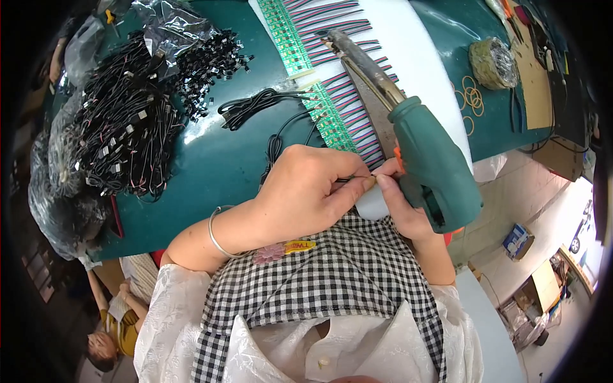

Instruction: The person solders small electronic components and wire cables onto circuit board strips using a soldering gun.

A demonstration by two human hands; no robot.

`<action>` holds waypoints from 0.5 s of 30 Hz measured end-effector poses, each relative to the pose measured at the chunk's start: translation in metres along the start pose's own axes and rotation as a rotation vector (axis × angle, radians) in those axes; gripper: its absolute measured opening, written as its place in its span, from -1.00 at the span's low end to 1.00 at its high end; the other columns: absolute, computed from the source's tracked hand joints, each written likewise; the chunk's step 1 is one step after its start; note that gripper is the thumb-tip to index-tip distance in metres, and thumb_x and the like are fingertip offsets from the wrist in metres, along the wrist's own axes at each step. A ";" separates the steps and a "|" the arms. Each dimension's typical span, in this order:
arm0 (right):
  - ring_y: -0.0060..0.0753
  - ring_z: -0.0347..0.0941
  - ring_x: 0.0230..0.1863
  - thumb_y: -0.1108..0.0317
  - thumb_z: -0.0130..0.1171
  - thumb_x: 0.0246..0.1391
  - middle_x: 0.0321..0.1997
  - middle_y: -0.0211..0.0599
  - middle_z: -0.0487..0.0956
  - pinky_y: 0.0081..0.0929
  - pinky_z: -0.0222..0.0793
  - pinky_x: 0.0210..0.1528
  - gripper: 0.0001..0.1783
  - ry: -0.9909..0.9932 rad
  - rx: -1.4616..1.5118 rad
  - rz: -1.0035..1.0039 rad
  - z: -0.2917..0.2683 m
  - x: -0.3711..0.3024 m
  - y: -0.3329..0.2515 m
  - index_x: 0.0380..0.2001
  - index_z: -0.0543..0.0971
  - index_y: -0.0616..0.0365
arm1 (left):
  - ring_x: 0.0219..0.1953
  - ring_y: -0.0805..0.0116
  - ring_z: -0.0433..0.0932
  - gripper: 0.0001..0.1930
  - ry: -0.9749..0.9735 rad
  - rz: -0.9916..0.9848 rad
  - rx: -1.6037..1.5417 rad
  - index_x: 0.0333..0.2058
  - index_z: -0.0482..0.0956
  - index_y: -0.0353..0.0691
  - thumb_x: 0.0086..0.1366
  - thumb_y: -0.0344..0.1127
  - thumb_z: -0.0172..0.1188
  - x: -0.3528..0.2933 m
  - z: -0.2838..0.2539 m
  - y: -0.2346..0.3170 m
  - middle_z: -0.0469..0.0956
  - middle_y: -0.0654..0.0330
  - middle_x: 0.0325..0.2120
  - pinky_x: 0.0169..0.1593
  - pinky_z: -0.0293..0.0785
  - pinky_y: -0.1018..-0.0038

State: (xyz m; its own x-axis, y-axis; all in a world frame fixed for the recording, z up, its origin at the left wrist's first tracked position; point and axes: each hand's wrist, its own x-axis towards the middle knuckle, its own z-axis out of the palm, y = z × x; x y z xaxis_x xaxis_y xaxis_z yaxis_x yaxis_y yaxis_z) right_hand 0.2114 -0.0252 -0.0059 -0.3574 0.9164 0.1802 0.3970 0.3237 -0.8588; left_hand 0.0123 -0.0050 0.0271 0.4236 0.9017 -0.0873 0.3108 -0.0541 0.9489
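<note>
My left hand [313,188] is closed, its thumb and forefinger pinching the end of a thin black cable [347,179]. Right against it, the thumb and forefinger of my right hand [402,204] meet at the same cable end. My right hand also holds a soldering gun [434,159] with a green body and an orange trigger; its metal tip points up and away over the boards. Just beyond my fingers lies a strip of green circuit boards [331,118] with rows of coloured wires [357,118]. Part of the gun's grip is hidden.
Bundled black cables [246,108] lie beside the boards. A large cable heap [128,121], small black connectors [207,67] and plastic bags [64,185] cover the left side. A white foam sheet [421,70] supports the boards. Rubber bands [471,96] and a tape roll [493,62] sit at right.
</note>
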 end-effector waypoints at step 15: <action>-0.50 0.34 -0.68 0.47 0.25 -0.15 -0.60 -0.17 0.44 -0.68 0.27 -0.62 -0.40 0.446 0.537 0.378 -0.029 0.000 -0.025 -0.03 0.28 0.48 | -0.73 0.49 0.43 -0.96 0.146 -0.215 0.168 -0.54 0.57 -0.32 0.04 -0.47 0.21 -0.003 -0.014 -0.021 0.48 0.16 -0.72 -0.63 0.31 0.56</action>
State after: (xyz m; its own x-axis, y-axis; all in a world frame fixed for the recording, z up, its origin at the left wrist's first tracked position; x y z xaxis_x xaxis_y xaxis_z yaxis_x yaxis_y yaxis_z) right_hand 0.2263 -0.0267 0.0291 0.1375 0.9862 -0.0926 -0.0782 -0.0824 -0.9935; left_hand -0.0070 -0.0004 0.0117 0.2096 0.9517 -0.2242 0.5216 0.0851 0.8489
